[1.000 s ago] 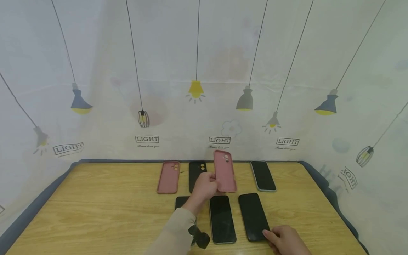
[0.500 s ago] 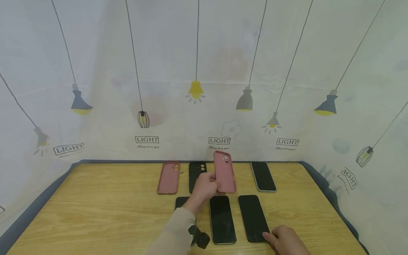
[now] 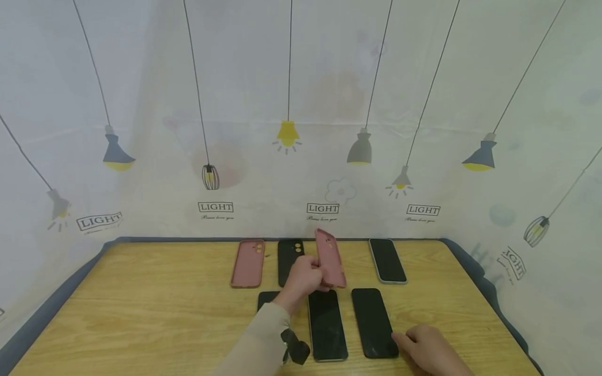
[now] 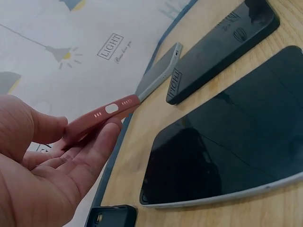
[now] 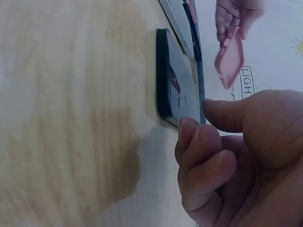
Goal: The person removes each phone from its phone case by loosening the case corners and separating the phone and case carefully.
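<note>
My left hand [image 3: 303,279] holds a pink phone case [image 3: 331,261] by its lower left side, tilted up above the table. In the left wrist view, thumb and fingers pinch the pink case [image 4: 102,113] by its edge. Just beside the lower right edge of a black phone [image 3: 374,326] is my right hand [image 3: 430,344]. The right wrist view shows that hand's fingers [image 5: 203,184] loosely curled, with nothing between them and the thumb, close to the phone's corner. Under the left hand lie another black phone [image 3: 327,329] and, partly hidden by the sleeve, a dark phone [image 3: 267,297].
At the back of the wooden table [image 3: 155,297] lie a second pink case [image 3: 248,263], a black case [image 3: 287,261] partly behind the left hand, and a silver-edged phone [image 3: 388,261]. A cloth [image 3: 263,177] printed with lamps hangs behind the table.
The pink case in my left hand has turned and tipped, sinking slightly. My right hand has come off the black phone's lower right edge and moved a little to the right.
</note>
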A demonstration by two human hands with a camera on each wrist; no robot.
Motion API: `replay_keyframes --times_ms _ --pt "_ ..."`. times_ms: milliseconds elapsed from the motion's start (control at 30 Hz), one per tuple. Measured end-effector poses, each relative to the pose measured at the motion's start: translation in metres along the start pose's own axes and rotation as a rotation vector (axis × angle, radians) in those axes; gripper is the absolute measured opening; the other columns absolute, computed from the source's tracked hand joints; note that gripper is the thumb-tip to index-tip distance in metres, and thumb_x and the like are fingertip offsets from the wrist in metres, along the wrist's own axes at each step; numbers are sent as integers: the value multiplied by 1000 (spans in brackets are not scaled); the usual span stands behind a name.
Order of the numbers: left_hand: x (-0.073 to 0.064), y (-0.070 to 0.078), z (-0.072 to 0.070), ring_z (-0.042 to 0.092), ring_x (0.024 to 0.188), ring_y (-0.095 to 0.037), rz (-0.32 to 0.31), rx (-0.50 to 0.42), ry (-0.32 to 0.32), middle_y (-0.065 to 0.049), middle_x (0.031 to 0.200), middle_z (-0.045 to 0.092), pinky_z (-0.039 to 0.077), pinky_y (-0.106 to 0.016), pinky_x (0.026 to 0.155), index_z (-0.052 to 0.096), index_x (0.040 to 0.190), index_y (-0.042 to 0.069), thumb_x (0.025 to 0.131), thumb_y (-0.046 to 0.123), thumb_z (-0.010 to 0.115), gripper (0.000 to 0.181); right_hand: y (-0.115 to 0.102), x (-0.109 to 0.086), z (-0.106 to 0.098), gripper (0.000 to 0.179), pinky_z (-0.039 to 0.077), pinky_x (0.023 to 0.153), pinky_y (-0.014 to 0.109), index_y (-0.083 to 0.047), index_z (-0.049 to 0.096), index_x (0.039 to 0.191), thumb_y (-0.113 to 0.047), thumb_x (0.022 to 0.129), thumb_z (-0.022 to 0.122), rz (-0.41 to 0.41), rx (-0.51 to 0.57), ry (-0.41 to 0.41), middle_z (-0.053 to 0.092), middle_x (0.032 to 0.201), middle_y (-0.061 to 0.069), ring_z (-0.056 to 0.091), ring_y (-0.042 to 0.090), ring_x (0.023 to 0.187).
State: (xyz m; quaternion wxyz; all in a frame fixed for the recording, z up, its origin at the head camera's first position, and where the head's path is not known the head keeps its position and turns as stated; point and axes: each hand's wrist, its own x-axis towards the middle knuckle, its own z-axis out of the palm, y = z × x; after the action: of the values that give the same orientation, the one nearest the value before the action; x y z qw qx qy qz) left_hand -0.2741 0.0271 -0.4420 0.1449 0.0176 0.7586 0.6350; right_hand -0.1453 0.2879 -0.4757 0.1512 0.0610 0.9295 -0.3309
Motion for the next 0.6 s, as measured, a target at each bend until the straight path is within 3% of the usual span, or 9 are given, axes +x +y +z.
replay_keyframes --times_ms 333,600 --pt "7 -7 4 76 74 -26 4 33 9 -19 87 72 65 -35 66 65 118 -11 104 3 56 22 3 0 -10 50 41 50 30 -11 55 62 -32 107 57 -95 21 -27 40 48 -3 33 12 44" --pt "19 -13 9 75 69 -21 -30 69 19 -14 83 72 65 -33 65 65 123 -10 103 5 57 26 3 -1 -11 51 40 49 29 -9 56 62 -32 107 55 -70 33 -20 41 48 -3 34 11 44"
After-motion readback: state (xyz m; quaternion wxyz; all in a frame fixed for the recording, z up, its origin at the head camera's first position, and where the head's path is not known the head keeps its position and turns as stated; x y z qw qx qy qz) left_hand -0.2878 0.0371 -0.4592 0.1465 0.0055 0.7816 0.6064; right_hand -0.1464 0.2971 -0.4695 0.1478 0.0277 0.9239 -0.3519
